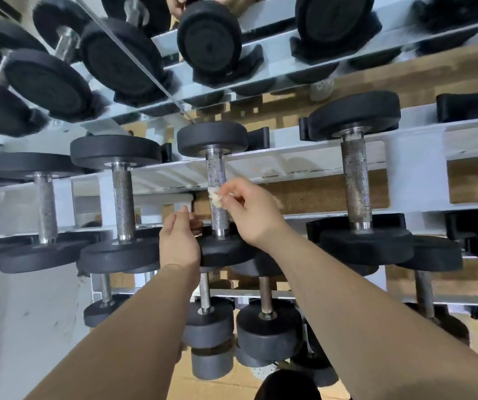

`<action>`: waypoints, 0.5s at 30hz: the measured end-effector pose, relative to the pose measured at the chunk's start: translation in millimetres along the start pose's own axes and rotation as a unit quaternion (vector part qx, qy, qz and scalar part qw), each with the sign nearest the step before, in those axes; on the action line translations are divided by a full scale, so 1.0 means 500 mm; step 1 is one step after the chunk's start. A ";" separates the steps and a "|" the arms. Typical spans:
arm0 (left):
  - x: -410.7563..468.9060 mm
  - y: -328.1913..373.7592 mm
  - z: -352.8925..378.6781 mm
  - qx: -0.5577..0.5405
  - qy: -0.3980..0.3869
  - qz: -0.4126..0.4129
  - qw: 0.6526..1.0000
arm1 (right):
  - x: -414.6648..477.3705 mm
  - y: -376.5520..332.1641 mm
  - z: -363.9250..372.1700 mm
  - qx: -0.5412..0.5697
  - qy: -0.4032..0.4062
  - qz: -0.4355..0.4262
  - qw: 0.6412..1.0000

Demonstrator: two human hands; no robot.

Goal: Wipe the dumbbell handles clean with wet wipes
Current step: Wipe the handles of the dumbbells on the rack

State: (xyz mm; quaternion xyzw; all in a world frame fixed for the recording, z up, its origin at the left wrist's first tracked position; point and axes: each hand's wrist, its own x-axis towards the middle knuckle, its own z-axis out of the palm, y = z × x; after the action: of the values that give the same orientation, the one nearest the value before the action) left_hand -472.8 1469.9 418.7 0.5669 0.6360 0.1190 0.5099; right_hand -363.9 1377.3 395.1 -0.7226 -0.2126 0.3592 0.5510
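At frame centre, our right hand point(249, 209) pinches a crumpled wet wipe point(214, 197) between thumb and curled fingers and presses it against the knurled handle point(216, 171) of the middle dumbbell, roughly midway along the bar. The pinch keeps the wad bunched, which should help it work into the knurling. Our left hand point(178, 238) sits just beside the handle's near end, by the near head point(226, 252), with its fingers curled. We judge that it is placed to steady the dumbbell against rolling, though we cannot tell whether it grips anything, since the fingertips are hidden. The dumbbell lies across the white rack point(289, 160), with its far head point(213, 137) in a black cradle. A neighbouring handle point(122, 192) to the left and a spotted handle point(356, 180) to the right lie well apart, leaving room for both hands. A lower tier of dumbbells point(268, 327) sits beneath our forearms, and a mirror point(448, 64) behind repeats the rack. The two heads bound the wipe's travel.
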 end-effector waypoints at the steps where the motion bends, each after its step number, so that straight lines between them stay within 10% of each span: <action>1: 0.001 -0.001 0.001 -0.002 0.001 -0.003 1.000 | 0.023 -0.011 -0.001 0.016 0.020 0.004 1.000; 15: -0.001 -0.002 0.002 -0.011 0.009 0.012 1.000 | 0.005 0.029 0.010 0.105 0.047 0.042 0.992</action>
State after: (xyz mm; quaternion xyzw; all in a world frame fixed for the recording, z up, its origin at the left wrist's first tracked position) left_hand -472.7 1468.9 417.8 0.5675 0.6326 0.1369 0.5090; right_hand -367.5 1377.8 379.9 -0.6850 -0.1173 0.3679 0.6178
